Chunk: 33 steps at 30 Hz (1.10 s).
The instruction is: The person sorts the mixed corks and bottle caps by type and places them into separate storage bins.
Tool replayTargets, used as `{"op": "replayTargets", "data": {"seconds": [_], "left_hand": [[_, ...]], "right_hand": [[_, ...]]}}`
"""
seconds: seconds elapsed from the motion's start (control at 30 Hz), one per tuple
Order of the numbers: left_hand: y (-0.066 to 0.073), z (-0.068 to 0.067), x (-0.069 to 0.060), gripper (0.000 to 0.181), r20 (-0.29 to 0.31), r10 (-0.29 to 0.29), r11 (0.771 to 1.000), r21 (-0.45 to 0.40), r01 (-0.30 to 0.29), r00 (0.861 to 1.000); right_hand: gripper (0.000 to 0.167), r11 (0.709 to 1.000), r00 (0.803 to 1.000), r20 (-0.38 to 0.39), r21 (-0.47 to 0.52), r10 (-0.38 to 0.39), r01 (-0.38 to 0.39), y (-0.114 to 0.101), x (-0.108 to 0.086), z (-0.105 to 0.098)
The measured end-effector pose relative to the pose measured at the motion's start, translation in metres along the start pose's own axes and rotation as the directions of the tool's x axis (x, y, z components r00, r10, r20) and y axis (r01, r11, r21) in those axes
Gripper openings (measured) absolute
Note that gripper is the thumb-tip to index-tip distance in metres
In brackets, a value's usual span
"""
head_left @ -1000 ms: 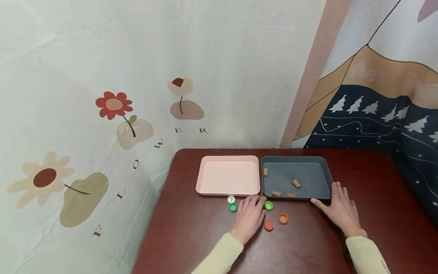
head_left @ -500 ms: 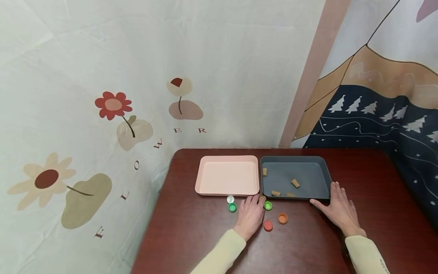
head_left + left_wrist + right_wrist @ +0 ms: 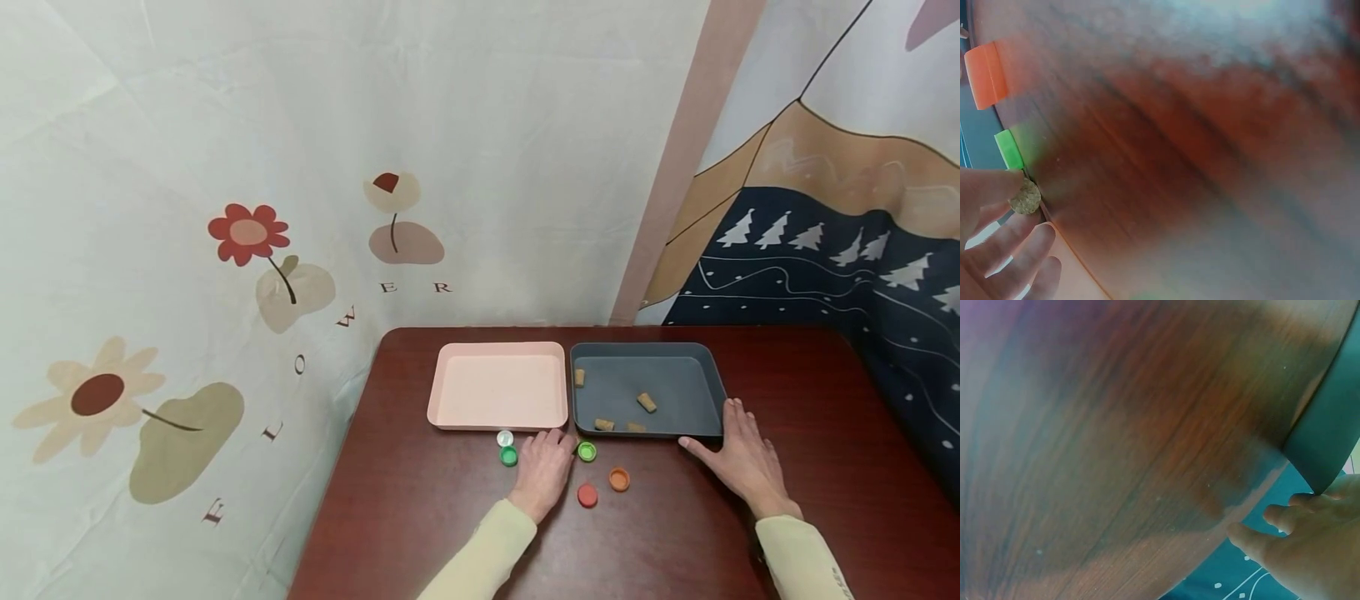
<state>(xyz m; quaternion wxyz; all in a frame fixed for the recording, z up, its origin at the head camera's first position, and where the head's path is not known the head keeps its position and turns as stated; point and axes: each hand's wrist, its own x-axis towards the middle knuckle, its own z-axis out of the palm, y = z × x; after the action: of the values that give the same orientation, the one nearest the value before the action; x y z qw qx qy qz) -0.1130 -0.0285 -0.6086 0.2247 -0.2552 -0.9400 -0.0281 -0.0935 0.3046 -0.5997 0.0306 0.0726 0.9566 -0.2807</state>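
My left hand (image 3: 543, 473) is at the front edge between the two trays. In the left wrist view its thumb and a finger pinch a round-ended cork (image 3: 1026, 197), which the hand hides in the head view. Just right of these fingers lies a light green cap (image 3: 587, 452). The dark grey tray (image 3: 682, 392) holds several corks, one near its middle (image 3: 647, 403). My right hand (image 3: 746, 462), fingers extended, touches that tray's front right corner; the right wrist view shows the hand (image 3: 1310, 550) against the tray's corner (image 3: 1322, 450).
A pink tray (image 3: 498, 387) with nothing in it stands left of the grey one. In front lie a white cap (image 3: 505, 438), a green cap (image 3: 508, 456), a red cap (image 3: 587, 496) and an orange cap (image 3: 618, 479). Printed cloth hangs behind the table (image 3: 420, 517).
My left hand has shifted slightly left, and the cork at its fingertips has gone out of sight in the head view. My right hand stays at the tray corner.
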Motion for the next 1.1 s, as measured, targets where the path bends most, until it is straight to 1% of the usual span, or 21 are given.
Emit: {"op": "replayTargets", "data": {"seconds": [0.27, 0.4, 0.53, 0.83, 1.0, 1.1], "left_hand": [[-0.005, -0.001, -0.007, 0.018, -0.023, -0.018, 0.998, -0.061, 0.017, 1.0], [-0.008, -0.003, -0.01, 0.016, -0.043, -0.025, 0.997, -0.076, 0.022, 0.999], [-0.011, -0.006, -0.012, 0.018, -0.054, -0.027, 0.996, -0.088, 0.022, 0.998], [-0.019, -0.017, -0.01, 0.025, -0.069, -0.036, 0.987, -0.156, 0.025, 0.997], [-0.023, -0.022, -0.009, 0.029, -0.108, -0.035, 0.981, -0.193, 0.013, 0.994], [-0.024, -0.025, -0.007, 0.029, -0.118, -0.031, 0.979, -0.206, 0.006, 0.993]], "right_hand": [[0.117, 1.0, 0.999, 0.038, 0.018, 0.006, -0.006, -0.001, 0.0, -0.001], [0.112, 0.999, 0.999, 0.048, 0.032, 0.007, -0.009, -0.001, 0.001, -0.003], [0.112, 0.999, 0.998, 0.059, 0.031, 0.011, -0.013, -0.002, 0.001, -0.004], [0.112, 1.0, 0.998, 0.059, 0.017, 0.023, -0.024, 0.0, 0.002, -0.004], [0.112, 0.999, 0.997, 0.071, 0.025, 0.026, -0.028, -0.001, 0.002, -0.004], [0.113, 0.999, 0.997, 0.075, 0.026, 0.026, -0.028, -0.002, 0.002, -0.004]]}}
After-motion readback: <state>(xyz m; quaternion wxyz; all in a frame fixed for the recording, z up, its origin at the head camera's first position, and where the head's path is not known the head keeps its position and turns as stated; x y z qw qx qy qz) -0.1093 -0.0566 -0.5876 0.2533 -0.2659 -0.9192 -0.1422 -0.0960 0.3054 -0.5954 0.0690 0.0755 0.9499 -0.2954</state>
